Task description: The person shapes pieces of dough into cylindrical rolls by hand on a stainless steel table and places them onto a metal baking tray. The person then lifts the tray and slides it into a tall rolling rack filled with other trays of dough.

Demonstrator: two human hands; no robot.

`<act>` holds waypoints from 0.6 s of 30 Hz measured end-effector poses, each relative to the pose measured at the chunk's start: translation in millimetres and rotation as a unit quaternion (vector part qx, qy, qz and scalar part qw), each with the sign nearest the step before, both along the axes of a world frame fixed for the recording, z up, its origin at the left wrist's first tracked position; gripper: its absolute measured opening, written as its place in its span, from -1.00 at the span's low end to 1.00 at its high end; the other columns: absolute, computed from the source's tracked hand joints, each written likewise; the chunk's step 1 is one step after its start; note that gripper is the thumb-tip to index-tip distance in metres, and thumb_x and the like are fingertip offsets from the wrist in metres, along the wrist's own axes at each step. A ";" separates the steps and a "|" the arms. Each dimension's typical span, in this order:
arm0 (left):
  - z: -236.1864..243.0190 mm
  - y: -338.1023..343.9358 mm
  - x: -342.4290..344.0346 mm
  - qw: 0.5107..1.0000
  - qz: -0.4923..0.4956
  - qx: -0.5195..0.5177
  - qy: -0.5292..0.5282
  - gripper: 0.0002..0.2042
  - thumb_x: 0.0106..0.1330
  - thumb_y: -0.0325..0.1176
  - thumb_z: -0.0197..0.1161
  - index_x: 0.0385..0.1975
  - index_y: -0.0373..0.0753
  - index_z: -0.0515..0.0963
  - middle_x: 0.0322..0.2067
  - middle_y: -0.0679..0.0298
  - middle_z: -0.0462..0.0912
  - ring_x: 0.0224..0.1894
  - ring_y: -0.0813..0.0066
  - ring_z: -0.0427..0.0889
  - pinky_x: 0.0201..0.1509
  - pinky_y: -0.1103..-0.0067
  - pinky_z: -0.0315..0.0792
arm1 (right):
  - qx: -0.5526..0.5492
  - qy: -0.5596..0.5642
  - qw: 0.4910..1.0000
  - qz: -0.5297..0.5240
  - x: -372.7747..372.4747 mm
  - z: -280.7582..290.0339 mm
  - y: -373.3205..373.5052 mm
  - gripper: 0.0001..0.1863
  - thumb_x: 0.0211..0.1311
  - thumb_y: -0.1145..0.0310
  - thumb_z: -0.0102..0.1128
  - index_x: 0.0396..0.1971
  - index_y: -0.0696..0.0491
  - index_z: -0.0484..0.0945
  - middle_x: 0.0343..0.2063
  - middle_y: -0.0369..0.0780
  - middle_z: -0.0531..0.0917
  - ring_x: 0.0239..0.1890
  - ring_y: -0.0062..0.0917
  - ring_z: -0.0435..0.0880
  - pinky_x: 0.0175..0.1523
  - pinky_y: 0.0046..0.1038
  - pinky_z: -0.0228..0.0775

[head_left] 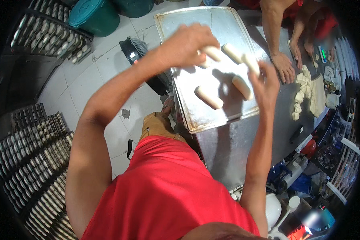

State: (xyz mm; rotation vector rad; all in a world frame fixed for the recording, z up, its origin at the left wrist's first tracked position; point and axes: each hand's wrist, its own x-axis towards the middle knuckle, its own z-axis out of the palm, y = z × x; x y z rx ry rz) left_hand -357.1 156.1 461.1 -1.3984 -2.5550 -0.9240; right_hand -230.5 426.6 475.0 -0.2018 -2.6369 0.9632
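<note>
A shiny metal baking tray [180,28] lies on the table in front of me, with several pale elongated dough rolls on it. My left hand [190,45] is closed on one dough roll [213,53] above the tray's left part; another roll [205,62] shows partly beneath it. Over the right side, my right hand [265,85] grips a dough roll [250,64] between fingers and thumb, slightly blurred. Closer to me lie a slanted roll [209,97] and another roll [243,88]. A further roll [232,53] rests between my hands.
Co-worker's hands [284,67] rest on the dark table [224,152] at the right, near cut dough pieces [302,90] and a long dough strip [317,96]. Racks of filled trays [36,160] stand at the left. A green lidded bin [94,18] is on the tiled floor.
</note>
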 end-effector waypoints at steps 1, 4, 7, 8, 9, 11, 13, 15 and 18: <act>4.0 -11.0 -21.7 1.000 0.013 0.005 0.007 -0.64 0.10 -0.48 0.34 -0.04 -0.18 0.72 -0.09 0.15 0.68 0.01 0.15 0.61 0.16 0.37 0.53 | 0.046 0.063 0.995 0.056 -42.6 4.6 -5.1 -0.67 0.13 0.37 0.41 -0.11 0.16 0.66 -0.20 -0.14 0.70 -0.11 -0.36 0.69 0.04 -0.35 0.50; -4.5 -29.0 -76.4 0.999 0.047 -0.005 0.026 -0.64 0.14 -0.46 0.38 -0.01 -0.13 0.73 -0.09 0.16 0.68 0.01 0.16 0.61 0.20 0.36 0.51 | 0.061 0.167 0.980 0.089 -139.6 -9.0 -28.5 -0.69 0.06 0.36 0.40 -0.15 0.10 0.68 -0.22 -0.12 0.69 -0.12 -0.20 0.66 0.05 -0.28 0.49; -66.5 -22.1 -112.3 0.992 0.051 -0.111 -0.037 -0.56 0.11 -0.45 0.41 0.07 -0.06 0.71 0.00 0.19 0.68 0.09 0.20 0.59 0.30 0.33 0.42 | 0.138 0.091 0.981 0.100 -192.1 -70.2 -16.4 -0.54 0.01 0.32 0.49 -0.03 0.11 0.69 -0.10 -0.06 0.71 0.02 -0.14 0.64 0.17 -0.19 0.47; -78.9 -12.5 -112.0 0.991 0.052 -0.119 -0.035 -0.53 0.10 -0.43 0.42 0.09 -0.04 0.70 0.03 0.20 0.67 0.13 0.19 0.57 0.33 0.29 0.38 | 0.160 0.057 0.978 0.117 -194.2 -94.1 -0.5 -0.49 0.02 0.31 0.51 0.03 0.14 0.68 -0.05 -0.03 0.72 0.07 -0.11 0.64 0.19 -0.17 0.47; -89.6 -11.8 -107.3 0.988 0.067 -0.131 -0.038 -0.50 0.09 -0.41 0.42 0.12 -0.01 0.69 0.05 0.20 0.66 0.17 0.18 0.55 0.36 0.25 0.35 | 0.160 0.050 0.980 0.103 -193.7 -96.9 -3.6 -0.45 0.03 0.29 0.51 0.07 0.16 0.66 -0.01 -0.01 0.70 0.09 -0.10 0.64 0.20 -0.17 0.47; -93.1 -22.6 -104.4 0.986 0.068 -0.130 -0.082 -0.38 0.11 -0.33 0.44 0.29 0.03 0.56 0.21 0.17 0.58 0.33 0.16 0.43 0.47 0.13 0.17 | 0.162 0.037 0.983 0.076 -185.3 -89.4 -17.4 -0.37 0.06 0.26 0.52 0.14 0.19 0.61 0.07 0.05 0.68 0.14 -0.07 0.63 0.23 -0.15 0.47; -103.5 -42.2 -90.6 0.993 0.102 -0.060 0.001 -0.36 0.15 -0.33 0.42 0.33 0.00 0.51 0.28 0.15 0.53 0.39 0.16 0.39 0.50 0.15 0.15 | 0.117 -0.053 0.989 0.068 -160.7 -66.6 -18.9 -0.32 0.06 0.22 0.54 0.19 0.20 0.58 0.12 0.05 0.65 0.17 -0.07 0.62 0.25 -0.15 0.46; -95.5 -44.9 -87.9 0.993 0.115 -0.016 0.037 -0.32 0.20 -0.32 0.41 0.40 -0.04 0.41 0.39 0.12 0.42 0.44 0.14 0.34 0.54 0.17 0.11 | 0.051 -0.177 0.981 0.063 -132.7 -37.9 -18.2 -0.25 0.03 0.18 0.56 0.22 0.19 0.55 0.19 0.05 0.61 0.21 -0.10 0.60 0.31 -0.15 0.43; -84.6 -24.9 -76.0 0.988 0.129 0.052 0.072 -0.36 0.18 -0.29 0.41 0.34 -0.04 0.48 0.38 0.14 0.44 0.44 0.19 0.34 0.53 0.17 0.10 | 0.210 -0.158 0.958 0.114 -99.7 -73.4 1.4 -0.38 0.14 0.22 0.47 0.20 0.13 0.58 0.11 0.02 0.67 0.19 -0.20 0.64 0.28 -0.21 0.47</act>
